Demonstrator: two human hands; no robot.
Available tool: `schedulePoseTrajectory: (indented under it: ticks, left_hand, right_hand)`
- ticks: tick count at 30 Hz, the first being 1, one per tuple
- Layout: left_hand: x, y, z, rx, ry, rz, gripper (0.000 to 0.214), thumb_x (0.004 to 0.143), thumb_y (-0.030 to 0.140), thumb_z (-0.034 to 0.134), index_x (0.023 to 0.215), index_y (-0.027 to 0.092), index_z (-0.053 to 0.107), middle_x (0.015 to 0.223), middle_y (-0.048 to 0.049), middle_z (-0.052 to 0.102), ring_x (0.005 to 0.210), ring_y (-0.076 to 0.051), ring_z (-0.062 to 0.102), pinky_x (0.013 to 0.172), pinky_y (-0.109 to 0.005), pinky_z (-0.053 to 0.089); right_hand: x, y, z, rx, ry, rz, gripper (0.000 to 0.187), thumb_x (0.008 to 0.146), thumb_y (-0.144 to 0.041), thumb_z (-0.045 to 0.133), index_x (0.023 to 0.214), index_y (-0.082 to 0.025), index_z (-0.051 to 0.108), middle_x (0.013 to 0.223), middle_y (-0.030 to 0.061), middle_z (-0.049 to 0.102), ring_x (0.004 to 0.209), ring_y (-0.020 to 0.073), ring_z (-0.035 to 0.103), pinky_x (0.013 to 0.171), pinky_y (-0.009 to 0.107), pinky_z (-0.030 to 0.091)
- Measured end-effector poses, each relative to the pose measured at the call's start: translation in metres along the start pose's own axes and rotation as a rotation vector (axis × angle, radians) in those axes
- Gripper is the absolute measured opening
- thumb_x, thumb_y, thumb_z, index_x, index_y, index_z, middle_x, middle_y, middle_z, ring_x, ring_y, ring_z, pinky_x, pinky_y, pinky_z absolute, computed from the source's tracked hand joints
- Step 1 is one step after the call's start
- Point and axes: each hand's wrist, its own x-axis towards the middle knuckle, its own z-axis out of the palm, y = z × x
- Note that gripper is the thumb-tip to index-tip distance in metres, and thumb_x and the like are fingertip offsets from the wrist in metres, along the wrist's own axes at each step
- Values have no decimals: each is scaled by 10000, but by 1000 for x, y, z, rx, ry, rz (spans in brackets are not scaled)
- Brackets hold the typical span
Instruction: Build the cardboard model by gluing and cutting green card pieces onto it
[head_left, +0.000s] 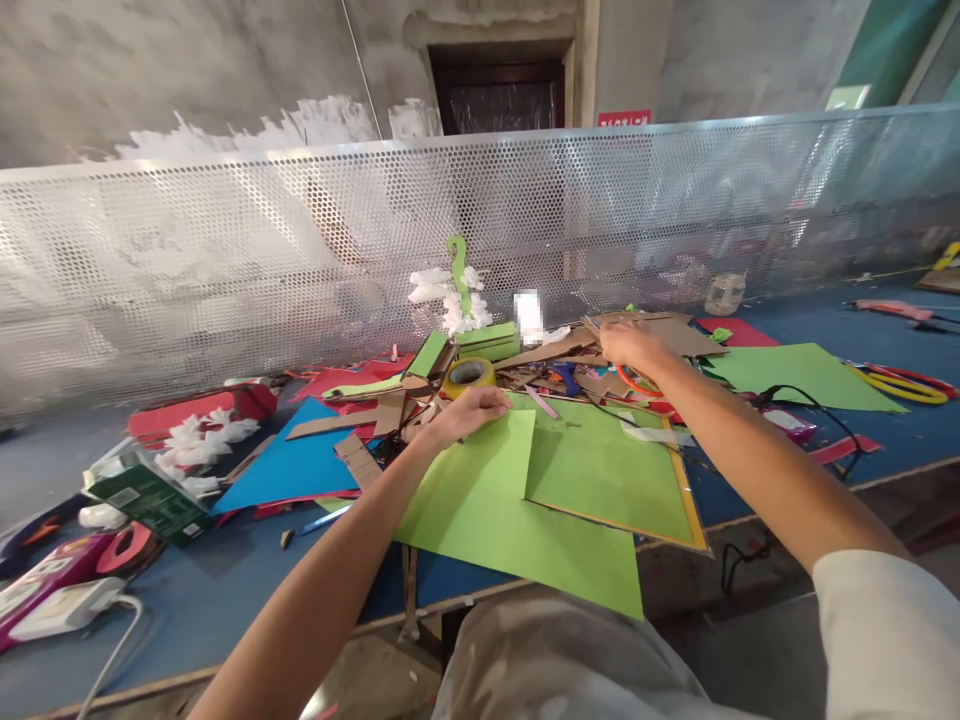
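Observation:
My left hand (474, 414) is closed in a pinch on the upper edge of a bright green paper sheet (517, 545), which hangs over the table's front edge. Beside it lies a second green sheet (607, 470) on a yellow-edged backing. My right hand (634, 345) is stretched out over the brown cardboard scraps (675, 332) at the back. It is smeared by motion, and its fingertips are mostly hidden, so I cannot tell whether it grips anything. Just below it shows an orange loop (634, 382). A roll of yellow tape (469, 376) stands just behind my left hand.
A perforated metal screen (300, 240) runs along the back of the blue table (832, 440). Blue paper (292, 460), a green box (150, 495) and a white power strip (71, 608) lie left. Yellow-handled scissors (900, 384) and a glass jar (725, 294) are right.

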Motion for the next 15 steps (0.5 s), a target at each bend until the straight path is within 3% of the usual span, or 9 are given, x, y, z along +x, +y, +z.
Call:
schedulePoseTrajectory:
  ticks: [2, 3, 7, 9, 11, 13, 15]
  left_hand:
    - [1, 5, 8, -35, 38, -20, 371, 750, 487, 844, 886, 177, 694, 756, -2, 666, 706, -143, 582, 647, -257, 440]
    - [0, 8, 11, -66, 51, -25, 372, 756, 491, 838, 903, 180, 695, 763, -5, 670, 697, -144, 588, 633, -259, 443]
    - [-3, 19, 7, -348, 120, -28, 446, 780, 526, 829, 1057, 212, 675, 842, -33, 709, 669, -163, 645, 592, -279, 479]
    - [-3, 18, 4, -368, 123, -6, 453, 788, 526, 828, 1084, 221, 672, 876, -39, 720, 675, -163, 653, 599, -280, 489]
    - [0, 12, 5, -215, 83, 20, 394, 789, 495, 823, 1025, 206, 696, 871, -41, 723, 719, -167, 655, 643, -281, 499]
    - [3, 5, 11, 19, 53, 60, 288, 784, 425, 810, 909, 184, 714, 859, -55, 728, 783, -182, 659, 715, -289, 512]
    - [5, 0, 21, 212, 77, 119, 172, 805, 335, 760, 860, 178, 715, 893, -74, 745, 838, -198, 670, 780, -302, 520]
  right_hand:
    - [-2, 4, 13, -50, -35, 51, 420, 998, -353, 722, 1352, -140, 646, 1364, 155, 660, 1201, 296, 674, 1017, 511, 569]
    - [-4, 6, 19, -65, -49, 59, 438, 966, -305, 755, 1344, -106, 660, 1346, 212, 674, 1230, 339, 670, 1045, 525, 537]
    - [-9, 9, 27, -95, -44, 12, 544, 911, -303, 783, 1381, -64, 650, 1336, 321, 676, 1292, 423, 639, 1058, 513, 474]
    - [-12, 2, 24, -89, 6, -59, 549, 986, -351, 671, 1464, -98, 582, 1404, 302, 648, 1308, 392, 623, 1046, 470, 464]
    - [-18, -12, 21, -50, 37, -189, 502, 1055, -384, 535, 1518, -188, 530, 1408, 215, 673, 1246, 322, 656, 980, 385, 472]
    - [-25, -32, 23, 71, -13, -410, 477, 1050, -434, 527, 1476, -225, 564, 1226, 157, 757, 1036, 287, 717, 824, 335, 473]
    - [-32, -54, 32, 103, -79, -519, 436, 1012, -455, 582, 1402, -263, 614, 1068, 105, 781, 892, 272, 714, 746, 318, 443]
